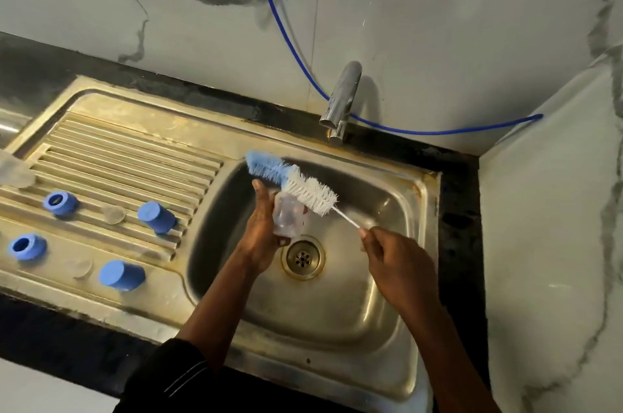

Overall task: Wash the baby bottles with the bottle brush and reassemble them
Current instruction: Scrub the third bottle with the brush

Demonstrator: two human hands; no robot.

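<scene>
Against the marbled wall (438, 41), a black counter (462, 244) carries a steel sink (428, 244). Its basin (337, 311) takes the right half, and its ribbed drainboard (128, 156) runs out past the left edge of view. A chrome tap (342, 99) stands on the back rim with its spout over the basin's far edge, and a blue hose (286, 31) drops down the wall behind it. Over the basin, up and left of the drain (302, 257), the left hand (261, 234) is wrapped round a clear bottle (288, 217), held well off the steel. The right hand (397, 271), farther right above the basin floor, pinches the thin wire stem of the bottle brush (296, 183). The blue and white bristle head lies outside the bottle, slanting from the bottle's top toward the basin's back left corner. It seems to brush the bottle's rim, though blur hides the contact. Bare steel shows near and right of both hands. On the drainboard, well apart from one another, sit two blue caps (156, 217) (121, 276) on their sides, two blue rings (60, 203) (27, 246), and two clear teats (114, 213) (81, 267). A blurred clear piece (15, 170) is cut by the left edge of view.
</scene>
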